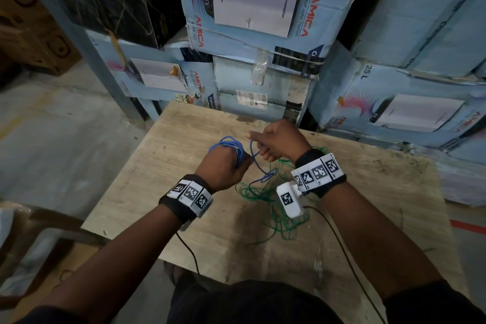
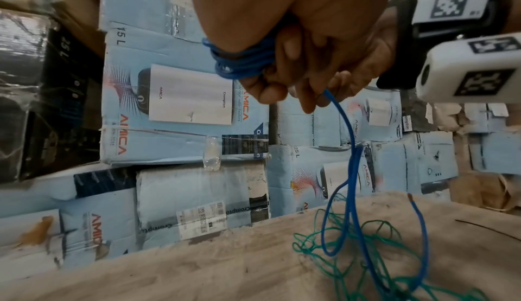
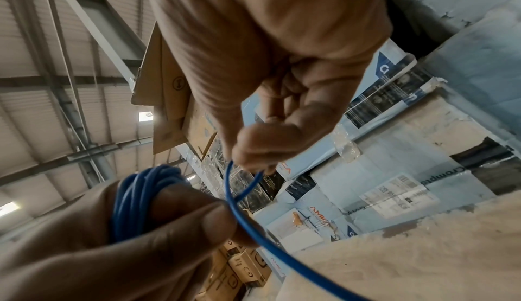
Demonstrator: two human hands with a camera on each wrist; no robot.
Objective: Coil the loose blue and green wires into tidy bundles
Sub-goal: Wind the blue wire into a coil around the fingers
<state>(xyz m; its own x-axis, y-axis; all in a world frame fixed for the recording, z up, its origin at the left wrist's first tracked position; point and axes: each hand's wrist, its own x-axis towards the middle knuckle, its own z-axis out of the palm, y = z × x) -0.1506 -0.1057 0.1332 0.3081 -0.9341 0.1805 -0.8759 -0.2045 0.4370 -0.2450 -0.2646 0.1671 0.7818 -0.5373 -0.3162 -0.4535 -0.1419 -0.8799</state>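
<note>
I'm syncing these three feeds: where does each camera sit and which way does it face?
Head: looks down at the wooden table; both forearms and hands show.
Left wrist: under the left hand, facing stacked boxes; right wristband visible.
Right wrist: under the right hand, tilted toward the roof; left hand's fingers in front.
Shared: the blue wire in all three.

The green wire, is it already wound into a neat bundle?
No, the green wire lies in a loose tangle on the wooden table, while only the blue wire is looped around the left hand.
</note>
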